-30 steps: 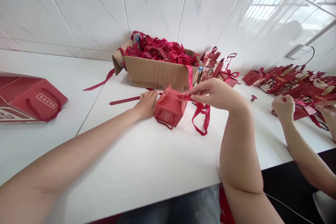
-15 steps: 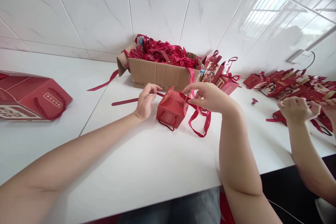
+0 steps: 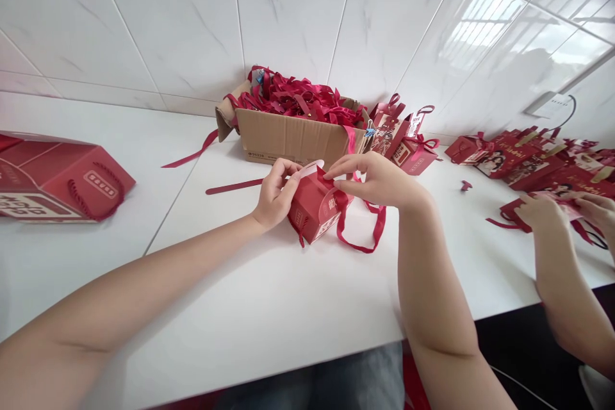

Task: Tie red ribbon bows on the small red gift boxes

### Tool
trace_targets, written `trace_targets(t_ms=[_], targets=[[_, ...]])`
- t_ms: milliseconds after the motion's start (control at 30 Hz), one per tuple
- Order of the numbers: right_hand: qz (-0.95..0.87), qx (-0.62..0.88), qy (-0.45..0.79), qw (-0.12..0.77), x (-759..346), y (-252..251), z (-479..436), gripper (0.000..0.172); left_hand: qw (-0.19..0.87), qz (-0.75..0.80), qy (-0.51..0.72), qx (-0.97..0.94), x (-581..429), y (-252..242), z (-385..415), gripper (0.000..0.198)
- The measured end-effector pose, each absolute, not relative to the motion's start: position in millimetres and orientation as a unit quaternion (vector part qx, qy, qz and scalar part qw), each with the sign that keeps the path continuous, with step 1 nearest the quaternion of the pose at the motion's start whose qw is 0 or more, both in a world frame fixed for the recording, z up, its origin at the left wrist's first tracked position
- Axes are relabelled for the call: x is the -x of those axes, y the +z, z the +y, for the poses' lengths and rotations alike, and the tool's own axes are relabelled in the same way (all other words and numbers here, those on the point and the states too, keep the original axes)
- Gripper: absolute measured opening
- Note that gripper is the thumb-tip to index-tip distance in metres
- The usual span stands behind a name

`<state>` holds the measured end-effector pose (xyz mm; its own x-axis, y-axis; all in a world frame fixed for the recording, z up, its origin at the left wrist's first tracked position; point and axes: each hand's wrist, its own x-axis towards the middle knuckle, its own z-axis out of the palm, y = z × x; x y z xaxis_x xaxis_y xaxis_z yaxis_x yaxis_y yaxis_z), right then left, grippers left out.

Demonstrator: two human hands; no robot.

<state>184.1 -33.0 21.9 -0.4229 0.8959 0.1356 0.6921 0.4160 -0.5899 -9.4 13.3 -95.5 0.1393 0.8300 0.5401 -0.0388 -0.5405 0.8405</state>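
Note:
A small red gift box [image 3: 314,208] with rounded top flaps sits tilted on the white table [image 3: 269,295]. My left hand [image 3: 273,192] pinches its left top flap, fingers closed on it. My right hand [image 3: 372,179] pinches the right flap from above, where a red ribbon [image 3: 358,227] passes through and loops down onto the table. Both hands press the flaps toward each other.
A cardboard box [image 3: 293,134] heaped with red ribbons stands behind. Finished red boxes [image 3: 408,134] lie to its right. A large red paper bag [image 3: 62,182] lies far left. A loose ribbon strip [image 3: 233,187] lies near. Another person's hands [image 3: 552,211] work among red boxes at right.
My left hand came off the table and took the box's left flap. The box has tipped and turned toward me, and my right hand closed in on the other flap.

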Motion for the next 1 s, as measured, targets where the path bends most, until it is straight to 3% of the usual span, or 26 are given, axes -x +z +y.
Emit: trace_targets(t_ms=[600,1000], targets=[[-0.722,0.523,0.374,0.254,-175,22,-31,0.033,0.363,0.305,0.572,-0.669,9,-93,10,0.021],[-0.706,0.505,0.404,0.289,-175,14,-24,0.019,0.411,0.267,0.568,-0.662,11,-86,6,0.03]])
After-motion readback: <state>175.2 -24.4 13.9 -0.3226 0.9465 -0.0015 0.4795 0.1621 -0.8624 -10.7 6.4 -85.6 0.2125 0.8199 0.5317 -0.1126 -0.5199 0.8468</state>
